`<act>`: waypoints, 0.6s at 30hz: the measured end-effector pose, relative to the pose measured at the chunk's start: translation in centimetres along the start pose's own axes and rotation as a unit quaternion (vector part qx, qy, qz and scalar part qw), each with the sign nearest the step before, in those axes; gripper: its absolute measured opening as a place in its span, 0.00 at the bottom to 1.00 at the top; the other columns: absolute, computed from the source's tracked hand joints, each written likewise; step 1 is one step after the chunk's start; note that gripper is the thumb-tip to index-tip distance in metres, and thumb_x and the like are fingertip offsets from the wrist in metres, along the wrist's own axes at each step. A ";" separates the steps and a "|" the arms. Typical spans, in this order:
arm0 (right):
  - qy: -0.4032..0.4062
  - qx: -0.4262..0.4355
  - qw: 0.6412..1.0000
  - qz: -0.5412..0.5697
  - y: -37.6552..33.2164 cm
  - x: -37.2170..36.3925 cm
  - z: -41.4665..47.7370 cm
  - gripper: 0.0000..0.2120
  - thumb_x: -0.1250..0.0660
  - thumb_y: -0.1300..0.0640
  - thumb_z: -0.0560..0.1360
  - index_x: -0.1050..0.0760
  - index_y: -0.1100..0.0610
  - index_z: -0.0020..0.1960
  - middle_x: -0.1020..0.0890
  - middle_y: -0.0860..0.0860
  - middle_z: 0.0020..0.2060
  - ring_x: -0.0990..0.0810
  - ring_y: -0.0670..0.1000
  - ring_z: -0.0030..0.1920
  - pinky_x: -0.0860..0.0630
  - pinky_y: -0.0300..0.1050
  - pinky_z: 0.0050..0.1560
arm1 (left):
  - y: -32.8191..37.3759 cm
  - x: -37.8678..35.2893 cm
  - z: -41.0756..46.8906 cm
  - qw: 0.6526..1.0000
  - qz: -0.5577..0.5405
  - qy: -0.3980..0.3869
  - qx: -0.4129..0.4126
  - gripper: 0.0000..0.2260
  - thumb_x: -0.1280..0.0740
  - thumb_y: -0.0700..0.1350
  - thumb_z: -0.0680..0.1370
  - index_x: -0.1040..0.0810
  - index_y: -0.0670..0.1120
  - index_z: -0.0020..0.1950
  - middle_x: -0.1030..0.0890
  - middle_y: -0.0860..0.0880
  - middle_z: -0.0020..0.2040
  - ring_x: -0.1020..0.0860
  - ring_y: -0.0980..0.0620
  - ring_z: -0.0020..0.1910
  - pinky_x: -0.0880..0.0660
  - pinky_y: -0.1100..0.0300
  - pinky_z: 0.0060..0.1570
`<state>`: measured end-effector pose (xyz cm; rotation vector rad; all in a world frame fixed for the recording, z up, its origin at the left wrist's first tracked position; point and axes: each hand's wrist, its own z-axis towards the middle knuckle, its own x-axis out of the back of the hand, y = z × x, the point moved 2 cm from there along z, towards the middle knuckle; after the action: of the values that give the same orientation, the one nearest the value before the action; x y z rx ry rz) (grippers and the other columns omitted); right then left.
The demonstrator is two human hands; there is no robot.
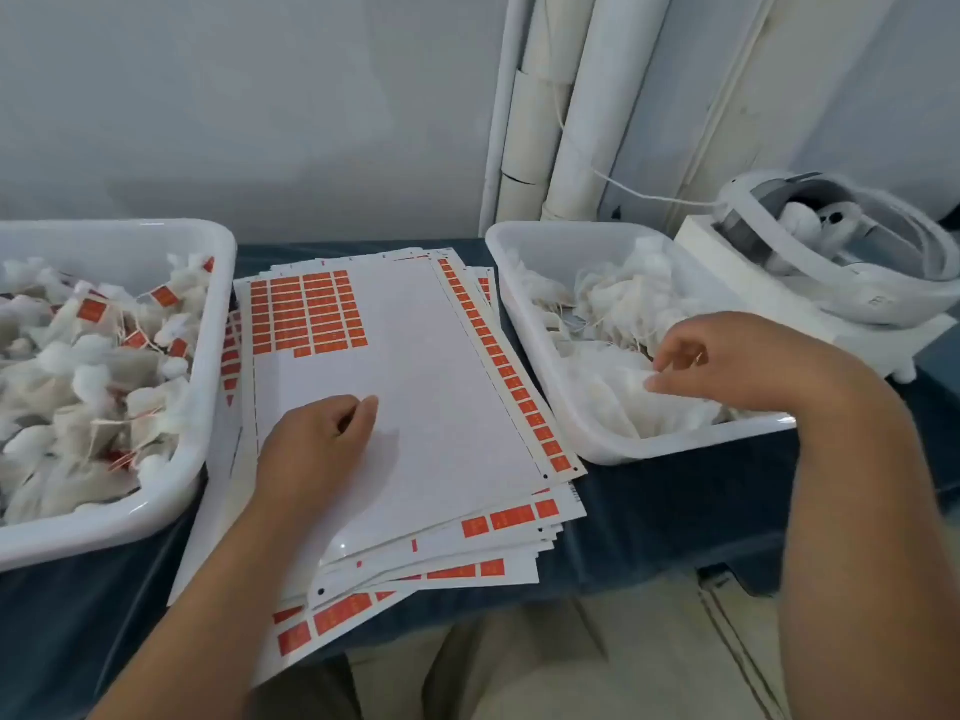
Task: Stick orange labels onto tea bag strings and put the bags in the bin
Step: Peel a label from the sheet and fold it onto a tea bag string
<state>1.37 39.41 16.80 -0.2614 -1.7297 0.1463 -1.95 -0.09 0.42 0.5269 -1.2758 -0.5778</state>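
Observation:
A stack of label sheets (415, 387) lies in the middle of the table, with a block of orange labels (306, 314) at the top sheet's upper left and a strip along its right edge. My left hand (311, 444) rests on the top sheet, fingers loosely curled, holding nothing. The white bin on the right (530, 324) holds unlabelled white tea bags (623, 304). My right hand (727, 361) reaches into it and pinches a tea bag (631, 379) with its fingertips. The white bin on the left (208, 387) is full of tea bags with orange labels (91, 310).
A dark blue cloth (649, 517) covers the table. A white headset (831, 252) sits on a white box at the far right, behind the right bin. White pipes (550, 106) run up the wall behind.

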 end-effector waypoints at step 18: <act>0.135 0.072 0.983 0.101 0.4 -2.1 -0.3 0.07 0.26 0.45 0.78 0.17 0.48 0.48 0.18 0.39 0.52 0.20 0.40 0.50 0.25 0.41 0.52 | 0.5 0.3 -0.3 1.000 0.007 -0.024 0.017 0.22 0.39 0.58 0.86 0.21 0.48 0.37 0.19 0.50 0.33 0.21 0.49 0.36 0.23 0.53 0.40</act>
<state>2.00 39.19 14.74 -0.3338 -1.4146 0.3667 -1.51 0.14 0.92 0.5343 -1.3354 -0.5614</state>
